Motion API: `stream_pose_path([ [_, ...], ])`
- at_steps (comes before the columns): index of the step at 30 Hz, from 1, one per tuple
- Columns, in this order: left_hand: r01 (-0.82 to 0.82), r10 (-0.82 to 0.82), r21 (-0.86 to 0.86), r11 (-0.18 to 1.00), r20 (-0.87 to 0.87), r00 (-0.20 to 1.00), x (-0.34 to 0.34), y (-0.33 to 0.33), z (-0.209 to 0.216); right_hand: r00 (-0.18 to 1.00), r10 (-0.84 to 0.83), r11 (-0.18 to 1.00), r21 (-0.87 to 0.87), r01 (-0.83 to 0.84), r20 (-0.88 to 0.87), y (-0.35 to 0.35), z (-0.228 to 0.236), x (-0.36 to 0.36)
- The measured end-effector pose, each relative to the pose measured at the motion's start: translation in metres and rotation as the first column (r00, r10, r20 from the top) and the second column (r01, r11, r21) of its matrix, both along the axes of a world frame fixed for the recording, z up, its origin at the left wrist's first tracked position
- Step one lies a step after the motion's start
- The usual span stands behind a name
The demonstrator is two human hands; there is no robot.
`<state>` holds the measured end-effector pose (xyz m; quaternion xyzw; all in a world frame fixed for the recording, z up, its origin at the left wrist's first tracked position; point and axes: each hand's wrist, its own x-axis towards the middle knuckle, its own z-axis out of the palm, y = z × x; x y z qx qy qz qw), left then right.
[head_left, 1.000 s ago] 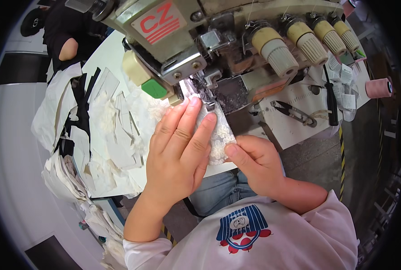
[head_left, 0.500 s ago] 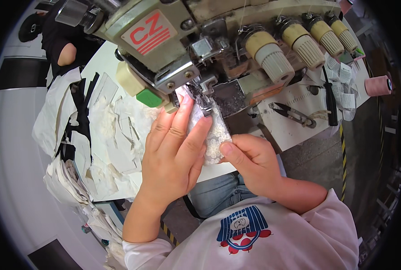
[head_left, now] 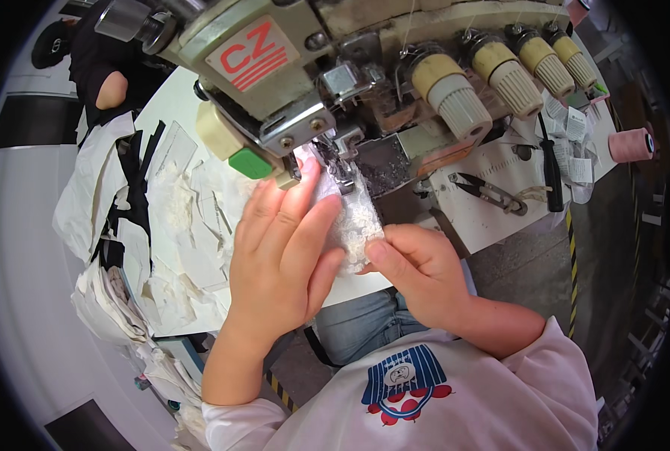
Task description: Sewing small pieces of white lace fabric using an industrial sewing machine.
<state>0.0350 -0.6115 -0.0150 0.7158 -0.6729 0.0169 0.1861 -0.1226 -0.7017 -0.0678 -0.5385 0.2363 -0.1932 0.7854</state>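
Observation:
A strip of white lace fabric [head_left: 359, 218] runs under the presser foot [head_left: 344, 180] of an overlock sewing machine [head_left: 305, 90]. My left hand [head_left: 278, 255] lies along the fabric's left side, fingers stretched out and spread, with the fingertips close to the foot. The near right corner of the lace is pinched between the thumb and fingers of my right hand [head_left: 418, 274]. Part of the fabric is hidden beneath the left fingers and the foot. A lamp lights the spot around the needle.
Cream tension knobs [head_left: 455, 98] line the machine's front. Thread snips [head_left: 489, 194], a black screwdriver [head_left: 551, 173] and a pink thread spool [head_left: 631, 143] are at the right. Fabric pieces [head_left: 188, 218] cover the table's left, more cloth [head_left: 106, 308] hanging past its edge. Another person [head_left: 113, 83] sits beyond.
My left hand has slid slightly left and its index finger has drawn back from the foot, uncovering more lace. The right hand keeps its pinch, almost unmoved.

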Motion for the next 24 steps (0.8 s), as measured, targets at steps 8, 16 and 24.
stream_pose_path([
  [8, 0.052, -0.034, -0.244, 0.968, 0.076, 0.996, -0.020, 0.010, -0.014, 0.987, 0.075, 0.942, -0.334, -0.023, 0.144, 0.001, -0.007, -0.007],
  [16, -0.108, 0.054, -0.203, 0.973, -0.257, 0.965, -0.023, 0.012, -0.010, 0.964, -0.187, 0.897, 0.433, 0.090, 0.187, 0.010, -0.001, -0.010],
  [24, 0.066, -0.069, -0.281, 0.957, 0.000, 0.998, -0.021, 0.010, -0.011, 0.995, 0.045, 0.884, 0.461, -0.079, 0.084, 0.004, 0.001, -0.009],
])
